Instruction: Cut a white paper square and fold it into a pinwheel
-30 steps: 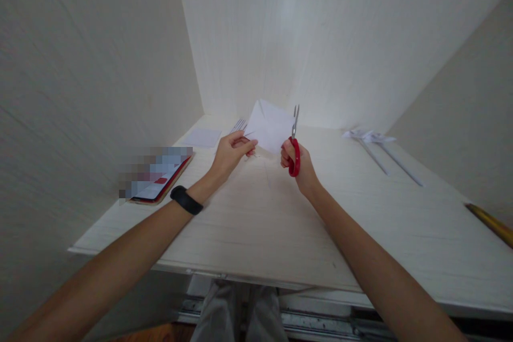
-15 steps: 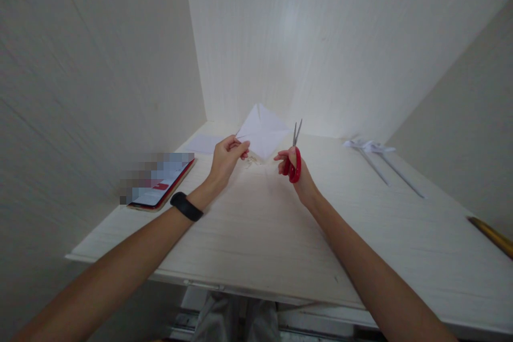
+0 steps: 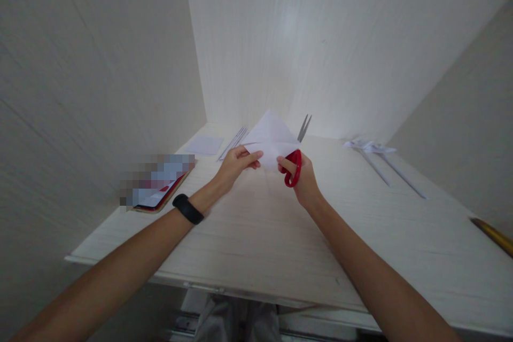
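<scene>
A square of white paper [image 3: 272, 131] with crease lines and slits running in from its corners is held up over the table. My left hand [image 3: 234, 168] pinches its lower left edge between thumb and fingers. My right hand [image 3: 308, 181] has its thumb and fingers closed at the paper's lower right edge. Hooked in that same hand is a pair of scissors [image 3: 297, 165] with red handles; the slightly parted blades point up and away, to the right of the paper. Part of the right fingers is hidden behind the paper and handles.
A phone [image 3: 168, 187] in a case lies at the left. Behind it are a flat paper sheet [image 3: 204, 145] and thin white sticks [image 3: 232, 144]. Folded white paper shapes on sticks [image 3: 371, 147] lie at the right, and a gold-coloured object [image 3: 492, 235] sits at the right edge. Walls enclose the table.
My right hand has closed onto the paper's edge, still with the scissors. The paper has come nearer and shifted right, uncovering the thin sticks behind it.
</scene>
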Motion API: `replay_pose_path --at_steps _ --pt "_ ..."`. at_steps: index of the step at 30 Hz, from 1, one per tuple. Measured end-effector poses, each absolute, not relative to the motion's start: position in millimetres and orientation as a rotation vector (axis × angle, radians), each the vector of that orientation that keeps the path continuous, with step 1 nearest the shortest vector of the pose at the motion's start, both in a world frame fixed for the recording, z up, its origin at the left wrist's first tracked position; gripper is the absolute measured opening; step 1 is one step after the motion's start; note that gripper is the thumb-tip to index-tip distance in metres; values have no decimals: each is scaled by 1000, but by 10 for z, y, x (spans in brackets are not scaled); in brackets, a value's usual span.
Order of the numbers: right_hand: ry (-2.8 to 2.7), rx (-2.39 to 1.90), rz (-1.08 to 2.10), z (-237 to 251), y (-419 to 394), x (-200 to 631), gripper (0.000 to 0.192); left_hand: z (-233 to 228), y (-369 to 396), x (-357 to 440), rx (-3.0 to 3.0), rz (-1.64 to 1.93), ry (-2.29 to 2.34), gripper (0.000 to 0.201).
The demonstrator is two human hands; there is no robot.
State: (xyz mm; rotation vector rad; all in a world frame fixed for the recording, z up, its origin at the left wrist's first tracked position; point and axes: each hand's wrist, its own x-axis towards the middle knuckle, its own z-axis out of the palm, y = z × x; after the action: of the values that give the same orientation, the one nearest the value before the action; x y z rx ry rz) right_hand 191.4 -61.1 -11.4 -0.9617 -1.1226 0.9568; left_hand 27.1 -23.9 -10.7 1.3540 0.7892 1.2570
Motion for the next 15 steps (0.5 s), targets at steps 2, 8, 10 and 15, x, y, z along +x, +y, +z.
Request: replay_pose_path --at_steps 2,8,10,15 --pt "-1123 -960 991 -109 -611 1916 26 -109 -252 278 1363 1218 824 28" --pt "-1253 -980 1178 -122 -596 1962 48 -55 -225 227 1342 1328 940 26" --pt "-1344 -1013 1248 -133 -613 1971 56 -25 -202 199 1314 1409 968 24" --pt "-1547 -1064 1294 -138 -684 1973 59 29 -182 163 1247 1569 999 21"
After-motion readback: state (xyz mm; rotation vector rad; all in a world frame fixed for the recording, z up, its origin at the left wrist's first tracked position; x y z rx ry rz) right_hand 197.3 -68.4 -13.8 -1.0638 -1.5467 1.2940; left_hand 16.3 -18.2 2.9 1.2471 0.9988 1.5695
